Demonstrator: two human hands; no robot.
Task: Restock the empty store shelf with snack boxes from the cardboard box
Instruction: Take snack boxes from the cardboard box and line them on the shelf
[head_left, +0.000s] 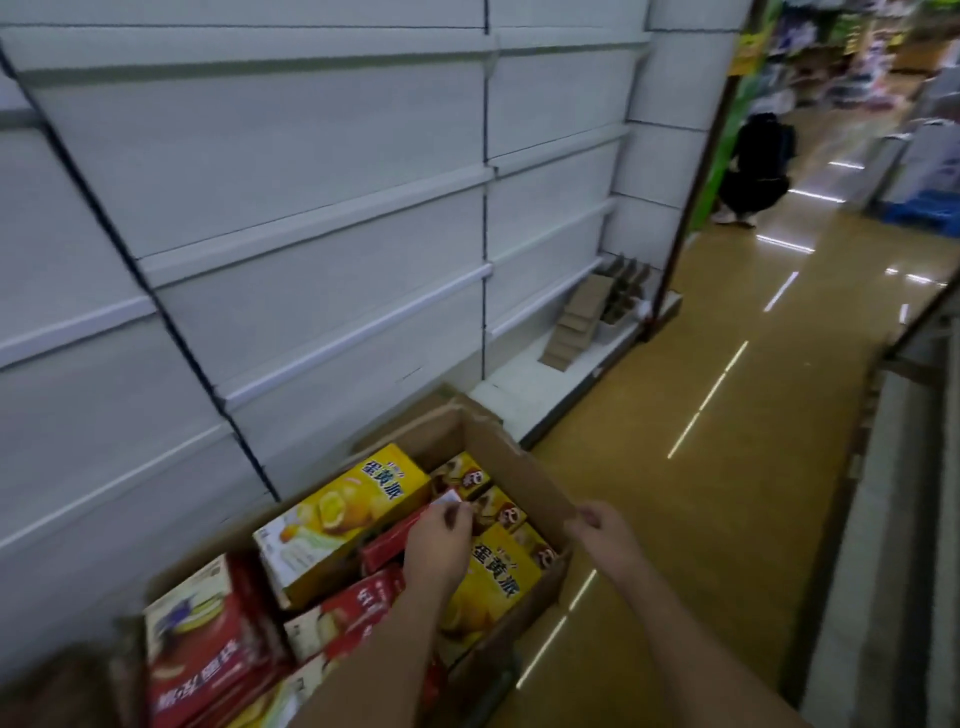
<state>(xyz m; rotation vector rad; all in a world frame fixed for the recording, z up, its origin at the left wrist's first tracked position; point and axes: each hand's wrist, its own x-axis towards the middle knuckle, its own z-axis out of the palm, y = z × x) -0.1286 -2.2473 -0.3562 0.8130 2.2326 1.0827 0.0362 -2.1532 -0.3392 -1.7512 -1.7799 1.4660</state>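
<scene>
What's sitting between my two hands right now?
In the head view, small brown snack boxes and the cardboard box's flap lie between left hand and right hand.

Your left forearm (384, 639) hides the red boxes (358, 603) beneath; the bottom edge crops the cardboard box (519, 467); far aisle goods (857, 47), upper right, blur.

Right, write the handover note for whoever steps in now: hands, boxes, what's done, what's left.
Left hand: inside the cardboard box, pinching the end of a red snack box.
Right hand: gripping the cardboard box's right flap at its edge.
Stock: yellow snack boxes, red ones and smaller brown ones are all in the cardboard box, which sits against the foot of the shelves.
Done: nothing shelved in view; the shelf boards show no snack boxes, only some flat cardboard pieces at the far end of the bottom board.
Left: lift the boxes out and line them up on the shelves.
</scene>
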